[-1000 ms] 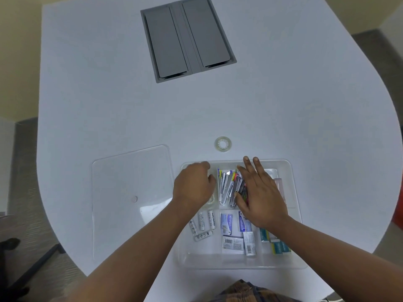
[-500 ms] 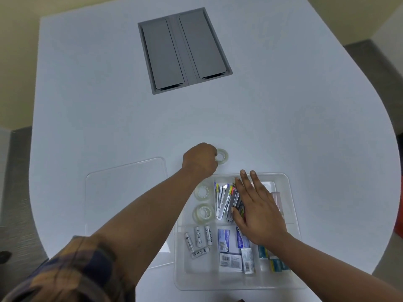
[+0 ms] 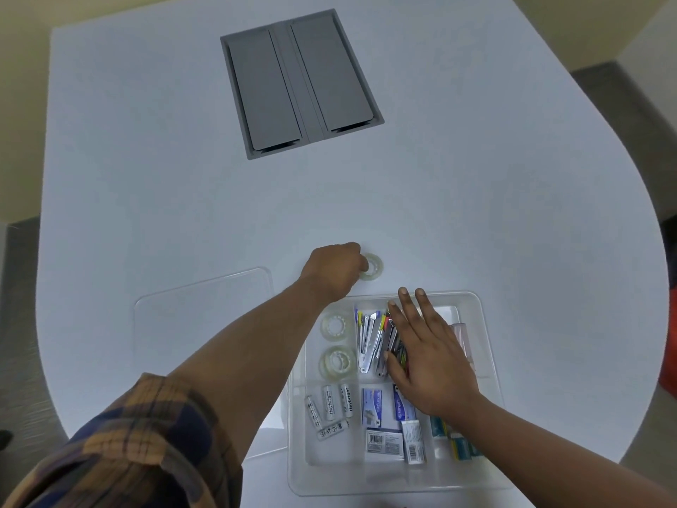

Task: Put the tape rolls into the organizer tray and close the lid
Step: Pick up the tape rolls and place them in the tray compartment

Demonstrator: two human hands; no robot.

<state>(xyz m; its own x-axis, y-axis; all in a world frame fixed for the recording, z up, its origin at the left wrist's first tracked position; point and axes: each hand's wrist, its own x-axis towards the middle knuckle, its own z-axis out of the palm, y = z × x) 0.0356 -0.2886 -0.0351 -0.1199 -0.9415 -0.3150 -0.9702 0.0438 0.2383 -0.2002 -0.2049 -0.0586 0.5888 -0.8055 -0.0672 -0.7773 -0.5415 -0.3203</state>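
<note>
The clear organizer tray (image 3: pixel 483 324) sits at the near edge of the white table (image 3: pixel 146 177). Just beyond the tray's far rim lies a loose tape roll (image 3: pixel 374 266); the left hand (image 3: pixel 335 271) is curled over its left side with fingertips touching it, though whether it truly grips the roll I cannot tell. Two more tape rolls (image 3: pixel 335 326) lie in the tray's far-left compartment, one nearer than the other. The right hand (image 3: pixel 428 355) lies flat and spread open over the tray's middle, pressing on the pens and clips (image 3: pixel 370 339), holding nothing. The clear lid (image 3: pixel 201 317) rests flat on the table beside the tray's left side. Batteries (image 3: pixel 329 408) lie in the tray's near-left compartment.
</note>
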